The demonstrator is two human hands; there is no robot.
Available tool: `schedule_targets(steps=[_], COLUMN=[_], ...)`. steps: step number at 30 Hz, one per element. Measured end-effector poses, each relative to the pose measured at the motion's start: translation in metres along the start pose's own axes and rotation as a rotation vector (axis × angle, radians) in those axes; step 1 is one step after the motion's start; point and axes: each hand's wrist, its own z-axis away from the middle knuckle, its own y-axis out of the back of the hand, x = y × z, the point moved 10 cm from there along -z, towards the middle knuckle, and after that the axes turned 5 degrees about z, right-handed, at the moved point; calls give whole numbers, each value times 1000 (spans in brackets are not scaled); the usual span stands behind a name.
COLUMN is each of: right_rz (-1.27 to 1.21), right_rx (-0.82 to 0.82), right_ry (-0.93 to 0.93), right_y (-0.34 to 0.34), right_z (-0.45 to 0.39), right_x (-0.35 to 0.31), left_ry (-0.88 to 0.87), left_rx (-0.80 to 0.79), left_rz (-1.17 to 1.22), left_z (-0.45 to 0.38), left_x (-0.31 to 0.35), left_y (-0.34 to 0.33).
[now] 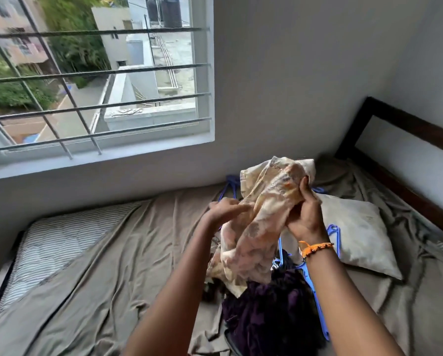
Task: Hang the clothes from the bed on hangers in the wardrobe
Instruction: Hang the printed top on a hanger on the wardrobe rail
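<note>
The right hand (pixel 305 217) grips the floral cloth (pixel 261 222) above the bed (pixel 112 253), probably to find its neck. The left hand (pixel 225 209) touches it with straight fingers.

The cream floral garment (pixel 264 217) is looking like thin, soft, matt cloth. The taupe bedsheet (pixel 107 278) is lying as smooth, creased fabric. The blue hangers (pixel 318 312) are showing glossy plastic. The dark purple garment (pixel 271 314) is looking plush. The bed frame (pixel 405 124) is appearing as dark wood.
</note>
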Motion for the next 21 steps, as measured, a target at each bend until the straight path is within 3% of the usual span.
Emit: schedule_targets(steps=[3,5,7,9,10,12,14,15,17,18,21], right_rz=[179,744,1478,1914,1989,1929,1664,1496,1176,1177,1715], right_rx=[-6,-39,-337,-504,-483,-306,-133,-166,-363,-436,-527], right_ry=[-40,-125,-430,-703,-631,-193,275,342,186,103,-82], right_y=[20,37,53,64,54,15,-30,-44,-57,-56,-31], right_z=[1,4,19,39,34,13,11,13,17,19,22], right_x=[-2,2,32,36,25,-9,-54,-61,-46,-32,4], left_ry=[-107,-223,-408,-661,-773,-893,-955,-968,-976,-989,-1027], left_rx=[178,322,347,297,260,171,94,83,103,119,166], left_rz=[-250,-264,-237,-309,-372,-426,-368,-332,-247,-213,-156], left_z=[-5,-2,6,21,31,50,67,73,80,84,93], left_x=[25,55,92,132,149,174,195,202,212,216,222], left_y=[32,56,63,52,42,23,11,9,10,12,21])
